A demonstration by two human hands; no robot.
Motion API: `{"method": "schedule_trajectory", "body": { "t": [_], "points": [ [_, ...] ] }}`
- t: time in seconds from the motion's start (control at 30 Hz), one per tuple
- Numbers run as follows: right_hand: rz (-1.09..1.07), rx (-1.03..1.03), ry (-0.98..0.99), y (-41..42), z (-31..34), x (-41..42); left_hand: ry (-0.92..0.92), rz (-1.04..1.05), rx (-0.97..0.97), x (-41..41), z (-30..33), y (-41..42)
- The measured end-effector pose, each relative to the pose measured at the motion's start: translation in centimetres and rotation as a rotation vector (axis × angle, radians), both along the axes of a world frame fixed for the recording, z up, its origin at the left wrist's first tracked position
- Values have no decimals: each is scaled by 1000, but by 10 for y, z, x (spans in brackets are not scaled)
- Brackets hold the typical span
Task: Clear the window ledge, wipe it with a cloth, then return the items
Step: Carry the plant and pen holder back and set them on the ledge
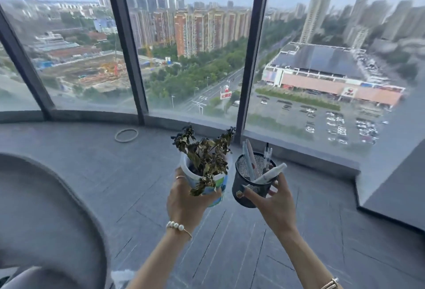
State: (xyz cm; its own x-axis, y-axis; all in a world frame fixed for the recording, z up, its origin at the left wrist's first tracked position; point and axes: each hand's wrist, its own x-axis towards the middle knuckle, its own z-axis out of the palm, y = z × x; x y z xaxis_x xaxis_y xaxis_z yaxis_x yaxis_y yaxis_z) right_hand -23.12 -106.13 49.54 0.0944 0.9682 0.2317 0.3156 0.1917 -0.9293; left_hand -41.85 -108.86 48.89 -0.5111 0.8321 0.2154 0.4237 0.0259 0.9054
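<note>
A plant pot [212, 183] with a withered plant is gripped in the left hand [186, 199], and a black mesh pen holder [250, 185] full of pens [249, 162] is gripped in the right hand [273, 206], both held up side by side above the grey window ledge [80, 162]. Far left on the ledge, a rubber band [126, 135] is seen lying alone near the window frame [125, 42], with nothing in the way. The pot's blue-green label cannot be read.

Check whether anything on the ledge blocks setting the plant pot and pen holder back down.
Nothing visible does. The ledge below the plant pot and pen holder is bare; the only loose item, a rubber band, lies off to the left by the window.
</note>
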Motion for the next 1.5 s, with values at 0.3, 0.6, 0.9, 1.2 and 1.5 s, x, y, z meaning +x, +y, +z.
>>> {"method": "schedule_trajectory", "body": {
  "t": [0.3, 0.6, 0.9, 1.2, 1.5],
  "points": [
    [-212, 10, 13, 100, 7, 48, -83, -272, 26, 40, 2, 144],
    [-340, 9, -8, 219, -6, 131, -73, -452, 37, 122, -1, 282],
    [-378, 13, -3, 354, -9, 238, -146, -449, 61, 229, -8, 434],
    [-446, -34, -25, 492, -30, 301, -126, -486, 39, 291, -29, 582],
    [-506, -53, 11, 646, -36, 326, -155, -582, 20, 325, -26, 746]
  ]
}}
